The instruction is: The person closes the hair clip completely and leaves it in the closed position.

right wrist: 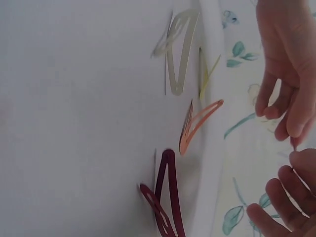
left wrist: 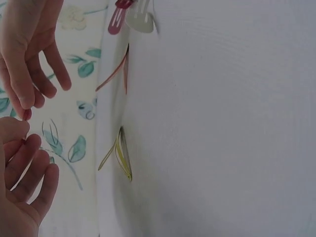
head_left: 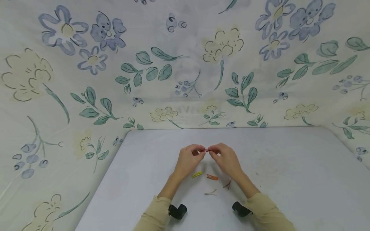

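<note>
Out in front, my left hand (head_left: 187,160) and right hand (head_left: 226,159) meet over the table, each pinching one end of a small red hair clip (head_left: 206,150). Fingertips cover most of it; in the right wrist view only a thin reddish sliver shows. Below the hands lie a yellow snap hair clip (head_left: 197,174), nearest the left hand, and an orange one (head_left: 212,177) in the middle. By the right wrist is a dark red clip (right wrist: 170,187), and a whitish clip (right wrist: 182,64) lies closest to me. All these lying clips are bent open into a V.
The white table (head_left: 289,173) ends at a rounded far edge against a flower-printed cloth (head_left: 190,64). Black wrist mounts (head_left: 178,211) sit at both sleeve cuffs, low over the table.
</note>
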Demonstrator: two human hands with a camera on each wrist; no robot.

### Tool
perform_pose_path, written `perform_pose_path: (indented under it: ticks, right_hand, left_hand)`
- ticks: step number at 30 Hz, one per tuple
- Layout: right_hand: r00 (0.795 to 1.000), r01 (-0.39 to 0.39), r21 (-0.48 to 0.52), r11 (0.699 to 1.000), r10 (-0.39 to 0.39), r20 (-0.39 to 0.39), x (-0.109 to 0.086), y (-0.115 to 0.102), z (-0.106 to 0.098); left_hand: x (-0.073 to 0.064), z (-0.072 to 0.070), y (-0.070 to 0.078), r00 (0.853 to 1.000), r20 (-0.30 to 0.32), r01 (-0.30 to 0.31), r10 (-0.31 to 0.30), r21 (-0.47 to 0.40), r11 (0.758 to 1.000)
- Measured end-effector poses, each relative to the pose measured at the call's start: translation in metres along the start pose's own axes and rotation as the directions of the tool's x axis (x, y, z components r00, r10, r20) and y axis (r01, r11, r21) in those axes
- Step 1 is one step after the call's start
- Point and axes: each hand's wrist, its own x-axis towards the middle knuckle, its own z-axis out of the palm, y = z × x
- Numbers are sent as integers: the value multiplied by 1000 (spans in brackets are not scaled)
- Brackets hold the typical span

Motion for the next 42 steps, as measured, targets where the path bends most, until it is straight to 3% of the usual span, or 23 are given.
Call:
perform_pose_path:
  ticks: [13,26,31,35,42]
  right_hand:
    - [980,-89,-125,988,109,169,23,11,11]
    - [956,-89,-255,963,155,248,34,24,24]
    - [959,-71,-282,957,144,245,36,28,28]
    - [958,-53,-306,951,135,253,36,28,29]
    - [948,-50,-346,937,153,277,39,25,28]
  left_hand:
    - [12,5,-18,996,76,41,-49,108,993]
    - [21,9,-24,966,194,135,-169,172,976]
    - [23,12,-26,966,197,125,-165,201,972]
    - [25,14,-26,956,217,147,-197,223,964]
    - [29,16,-29,956,242,97,-168,282,955]
